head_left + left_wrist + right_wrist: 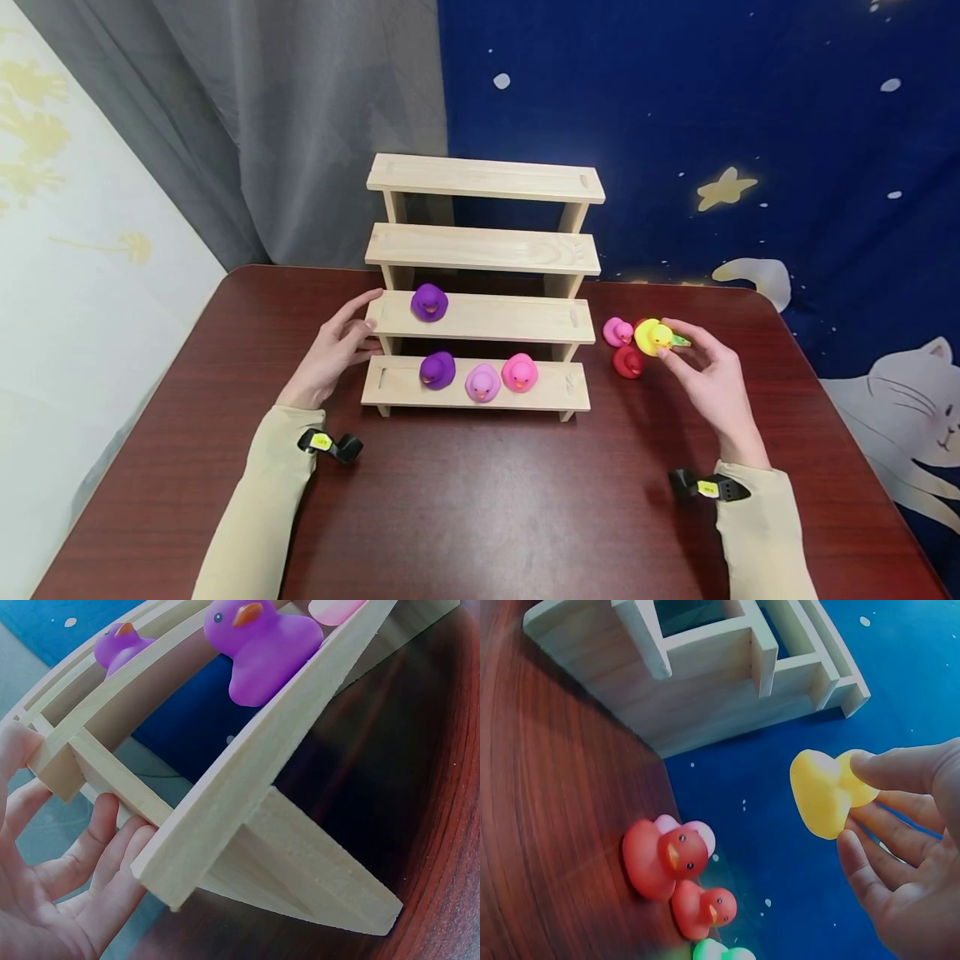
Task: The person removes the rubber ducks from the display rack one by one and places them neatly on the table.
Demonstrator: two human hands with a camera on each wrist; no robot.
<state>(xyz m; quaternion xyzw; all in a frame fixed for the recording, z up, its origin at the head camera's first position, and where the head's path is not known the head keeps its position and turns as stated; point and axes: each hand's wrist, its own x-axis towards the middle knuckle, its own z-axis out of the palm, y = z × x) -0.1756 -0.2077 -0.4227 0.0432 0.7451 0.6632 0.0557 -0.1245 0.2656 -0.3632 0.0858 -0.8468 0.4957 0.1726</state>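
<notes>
A yellow rubber duck (651, 337) is pinched between the thumb and fingers of my right hand (707, 379), held above the table right of the stepped wooden stand (480, 317). In the right wrist view the duck (821, 795) is raised off the table. My left hand (330, 357) grips the left end of the second step from the bottom; the left wrist view shows its fingers (97, 825) curled beside the board. A purple duck (430, 302) sits on that step. Another purple duck (437, 370), a lilac duck (482, 383) and a pink duck (520, 372) occupy the lowest step.
Beside the stand's right side, a small pink duck (617, 332), a red duck (628, 362), another red duck (649, 859) and a green duck (724, 951) are grouped on the brown table (480, 500). Curtains, grey (315, 125) and blue (637, 125), hang behind.
</notes>
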